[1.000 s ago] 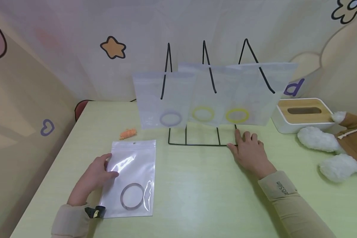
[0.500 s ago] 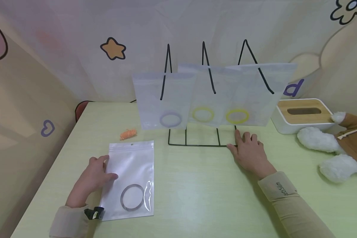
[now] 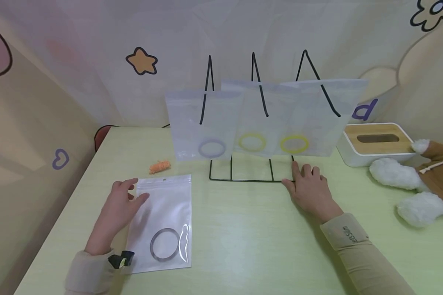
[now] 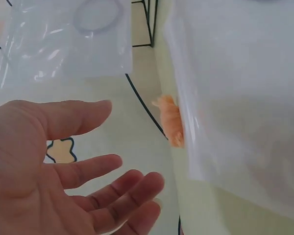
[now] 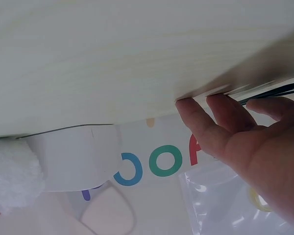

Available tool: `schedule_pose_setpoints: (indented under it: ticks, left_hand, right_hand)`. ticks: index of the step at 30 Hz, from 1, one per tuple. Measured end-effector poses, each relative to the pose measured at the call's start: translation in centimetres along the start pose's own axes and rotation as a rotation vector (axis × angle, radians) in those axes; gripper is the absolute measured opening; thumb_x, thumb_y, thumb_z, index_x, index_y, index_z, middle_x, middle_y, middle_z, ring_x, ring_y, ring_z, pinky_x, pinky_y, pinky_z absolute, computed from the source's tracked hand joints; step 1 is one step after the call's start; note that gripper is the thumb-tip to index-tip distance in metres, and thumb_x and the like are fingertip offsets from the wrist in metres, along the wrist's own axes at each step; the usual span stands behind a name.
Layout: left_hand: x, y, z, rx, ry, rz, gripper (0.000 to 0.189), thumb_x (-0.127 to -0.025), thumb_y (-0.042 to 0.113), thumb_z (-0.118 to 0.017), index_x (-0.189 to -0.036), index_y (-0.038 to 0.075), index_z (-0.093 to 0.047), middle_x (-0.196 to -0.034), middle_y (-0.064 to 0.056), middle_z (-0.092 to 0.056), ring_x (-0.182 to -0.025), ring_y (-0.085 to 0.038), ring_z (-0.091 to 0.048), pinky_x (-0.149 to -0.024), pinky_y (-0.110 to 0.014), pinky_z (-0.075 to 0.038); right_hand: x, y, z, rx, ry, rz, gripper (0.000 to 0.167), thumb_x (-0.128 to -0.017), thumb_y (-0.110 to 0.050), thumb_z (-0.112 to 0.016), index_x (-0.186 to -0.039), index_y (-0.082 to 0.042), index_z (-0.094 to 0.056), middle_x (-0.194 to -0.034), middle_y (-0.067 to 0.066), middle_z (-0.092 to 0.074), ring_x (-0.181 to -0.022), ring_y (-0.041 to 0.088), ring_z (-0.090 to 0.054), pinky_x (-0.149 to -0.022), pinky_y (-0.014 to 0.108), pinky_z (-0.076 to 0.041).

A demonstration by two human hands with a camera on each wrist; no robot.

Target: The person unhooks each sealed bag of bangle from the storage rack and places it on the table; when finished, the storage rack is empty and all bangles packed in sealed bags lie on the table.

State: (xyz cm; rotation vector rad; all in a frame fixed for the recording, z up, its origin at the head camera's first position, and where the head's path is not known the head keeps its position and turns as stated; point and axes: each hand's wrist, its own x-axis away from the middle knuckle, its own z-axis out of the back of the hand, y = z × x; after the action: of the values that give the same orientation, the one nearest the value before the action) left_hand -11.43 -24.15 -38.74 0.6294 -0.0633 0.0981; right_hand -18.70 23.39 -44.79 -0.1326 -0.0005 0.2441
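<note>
My left hand [image 3: 119,203] hovers over the left edge of a glossy white zip bag [image 3: 166,211], thumb and fingers apart and holding nothing. In the left wrist view, its fingers are extended beside the bag. A thin grey ring [image 3: 164,260] shows through the bag, which lies flat on the table. My right hand [image 3: 311,192] rests on the front right corner of a black wire rack's base [image 3: 251,180], fingertips down and thumb at the front bar. From the rack's hooks hang a left bag [image 3: 184,131] with a lavender ring and further bags with yellow rings.
An orange bundle [image 3: 160,166] lies behind the flat bag. At the back right stands a white tissue box with a wooden lid [image 3: 376,149], and a plush toy [image 3: 435,172] lies beside it. A printed cloth [image 3: 96,82] hangs behind the table.
The flat bag slid slightly left with my left hand at its edge. My left hand then came off it, moving up and toward the bag's top. My right hand stays in place.
</note>
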Motion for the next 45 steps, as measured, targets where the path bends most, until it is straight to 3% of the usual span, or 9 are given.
schedule_pose_setpoints:
  ticks: [8,13,19,26,36,40,45]
  left_hand:
    - [-1.0,2.1,-0.5,0.136,0.14,-0.132,0.05,-0.098,0.021,-0.057,-0.139,-0.003,-0.044,-0.129,-0.024,-0.045,-0.114,-0.039,-0.05,-0.09,-0.051,-0.044]
    - [-1.9,3.8,-0.8,0.254,0.223,-0.17,0.046,-0.098,0.017,-0.056,-0.139,0.0,-0.045,-0.134,-0.02,-0.046,-0.122,-0.038,-0.048,-0.095,-0.051,-0.04]
    - [-3.1,5.9,-1.1,0.375,0.262,-0.2,0.045,-0.097,0.013,-0.056,-0.139,0.0,-0.046,-0.137,-0.016,-0.048,-0.126,-0.032,-0.047,-0.099,-0.048,-0.039]
    - [-3.9,7.7,-1.6,0.487,0.289,-0.2,0.046,-0.097,0.011,-0.055,-0.141,0.002,-0.044,-0.141,-0.014,-0.048,-0.127,-0.028,-0.048,-0.101,-0.047,-0.039]
    - [-4.8,9.2,-2.5,0.644,0.255,-0.208,0.048,-0.098,0.011,-0.054,-0.143,0.001,-0.041,-0.146,-0.011,-0.044,-0.133,-0.022,-0.043,-0.107,-0.042,-0.037]
    - [-5.0,9.9,-2.7,0.695,0.271,-0.196,0.055,-0.097,0.011,-0.055,-0.148,0.004,-0.035,-0.156,-0.006,-0.03,-0.14,-0.017,-0.032,-0.11,-0.04,-0.033]
    - [-5.2,10.8,-3.0,0.745,0.284,-0.127,0.065,-0.097,0.013,-0.055,-0.153,0.01,-0.025,-0.161,0.002,-0.014,-0.145,-0.013,-0.019,-0.113,-0.034,-0.028]
  right_hand:
    - [0.0,0.1,-0.2,0.002,-0.001,-0.002,0.07,-0.104,-0.047,-0.033,-0.15,0.005,-0.024,-0.128,0.034,-0.036,-0.11,0.052,-0.034,-0.08,0.066,-0.039]
    - [0.0,0.1,-0.3,0.0,0.017,-0.001,0.07,-0.103,-0.047,-0.034,-0.15,0.004,-0.025,-0.127,0.034,-0.037,-0.11,0.053,-0.035,-0.08,0.066,-0.039]
    - [-0.1,0.0,-0.3,-0.005,0.014,-0.004,0.07,-0.103,-0.047,-0.034,-0.15,0.004,-0.025,-0.128,0.034,-0.037,-0.111,0.053,-0.034,-0.081,0.066,-0.039]
    - [-0.1,-0.2,-0.1,-0.003,0.008,-0.009,0.07,-0.103,-0.047,-0.035,-0.149,0.004,-0.026,-0.129,0.034,-0.037,-0.113,0.053,-0.034,-0.081,0.066,-0.039]
    - [0.0,-0.3,0.0,0.003,0.018,-0.006,0.069,-0.103,-0.046,-0.036,-0.149,0.004,-0.027,-0.127,0.034,-0.038,-0.111,0.053,-0.036,-0.08,0.065,-0.04]
    - [0.1,-0.2,0.0,0.006,0.011,-0.008,0.069,-0.104,-0.047,-0.033,-0.15,0.004,-0.026,-0.128,0.034,-0.038,-0.11,0.053,-0.036,-0.08,0.065,-0.039]
    - [0.1,-0.1,-0.3,0.01,0.007,-0.011,0.069,-0.104,-0.047,-0.032,-0.15,0.004,-0.024,-0.128,0.035,-0.037,-0.111,0.054,-0.035,-0.082,0.066,-0.038]
